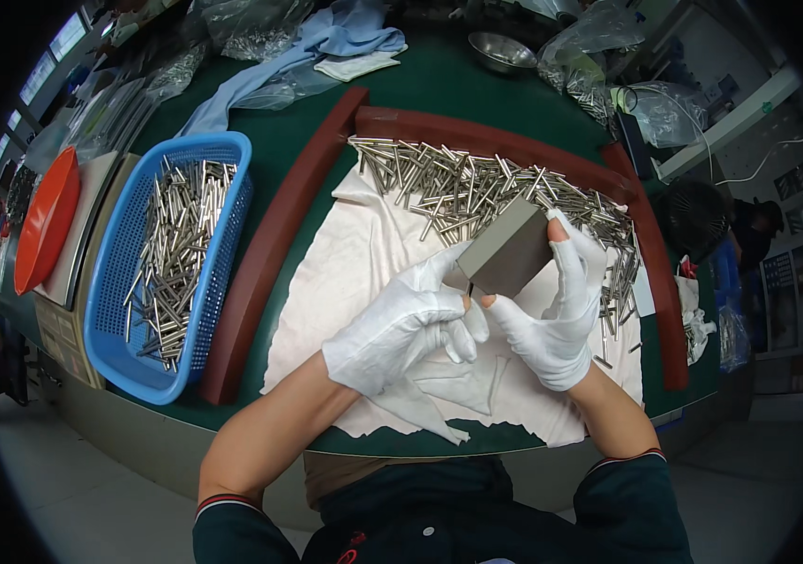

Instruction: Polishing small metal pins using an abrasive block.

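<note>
A grey rectangular block (511,256) is raised and tilted above a pale pink cloth (312,324). My right hand (557,324), in a white glove with bare fingertips, is closed round its right side, thumb at the lower edge and fingers at the far right. My left hand (401,324), gloved in white too, is closed at the block's left lower corner. A short, thin dark piece shows by its fingertips; what it is I cannot make out. Beyond the block lie many loose shiny metal pins (458,188), spread along the cloth's far and right sides.
Dark red wooden bars (275,254) frame the cloth on three sides. To the left stands a blue plastic basket (105,310) holding more pins, beside an orange-red tray (46,221). A metal bowl (502,54), plastic bags (599,47) and a blue cloth (340,38) lie at the back.
</note>
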A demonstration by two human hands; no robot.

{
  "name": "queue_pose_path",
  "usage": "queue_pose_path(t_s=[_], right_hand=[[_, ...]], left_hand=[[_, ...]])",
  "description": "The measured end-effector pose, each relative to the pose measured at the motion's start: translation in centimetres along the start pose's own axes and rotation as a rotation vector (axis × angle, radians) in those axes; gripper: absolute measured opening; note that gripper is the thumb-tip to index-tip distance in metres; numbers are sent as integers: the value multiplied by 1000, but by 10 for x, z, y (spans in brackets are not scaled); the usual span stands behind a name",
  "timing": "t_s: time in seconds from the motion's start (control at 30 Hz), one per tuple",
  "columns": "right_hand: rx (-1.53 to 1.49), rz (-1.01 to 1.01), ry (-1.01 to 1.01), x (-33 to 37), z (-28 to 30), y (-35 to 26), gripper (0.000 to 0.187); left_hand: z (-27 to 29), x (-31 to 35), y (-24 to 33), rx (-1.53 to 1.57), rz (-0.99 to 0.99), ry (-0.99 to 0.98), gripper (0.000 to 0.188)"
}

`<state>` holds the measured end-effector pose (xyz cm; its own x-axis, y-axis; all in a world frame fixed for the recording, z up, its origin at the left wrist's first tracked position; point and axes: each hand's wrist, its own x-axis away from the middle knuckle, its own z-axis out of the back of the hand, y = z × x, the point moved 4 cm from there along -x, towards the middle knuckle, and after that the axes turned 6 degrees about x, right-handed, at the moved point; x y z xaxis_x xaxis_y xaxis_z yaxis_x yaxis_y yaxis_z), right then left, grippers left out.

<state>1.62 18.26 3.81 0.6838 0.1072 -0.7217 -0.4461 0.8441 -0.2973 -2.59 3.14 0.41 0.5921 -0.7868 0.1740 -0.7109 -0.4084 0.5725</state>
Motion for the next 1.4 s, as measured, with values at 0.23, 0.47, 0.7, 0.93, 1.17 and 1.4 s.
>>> queue_pose_path(t_s=[0.23,0.47,0.7,0.93,1.17,1.4], right_hand=[[-110,-108,-192,-9,1,6,82],[-145,-158,-231,-8,1,8,83],[-102,-93,-205,-9,2,3,84],[14,-49,-143,-7,2,-1,83],[1,-70,-152,-5,0,2,83],[-23,-84,-140,-4,-1,4,85]], left_hand=[[1,2,1,-228,29,117,59],[-5,2,-1,-180,30,114,54],[-5,2,0,-207,41,126,53],[-6,1,-1,-302,20,157,55],[1,1,-1,-275,36,139,58],[-3,1,-1,-233,42,142,58]])
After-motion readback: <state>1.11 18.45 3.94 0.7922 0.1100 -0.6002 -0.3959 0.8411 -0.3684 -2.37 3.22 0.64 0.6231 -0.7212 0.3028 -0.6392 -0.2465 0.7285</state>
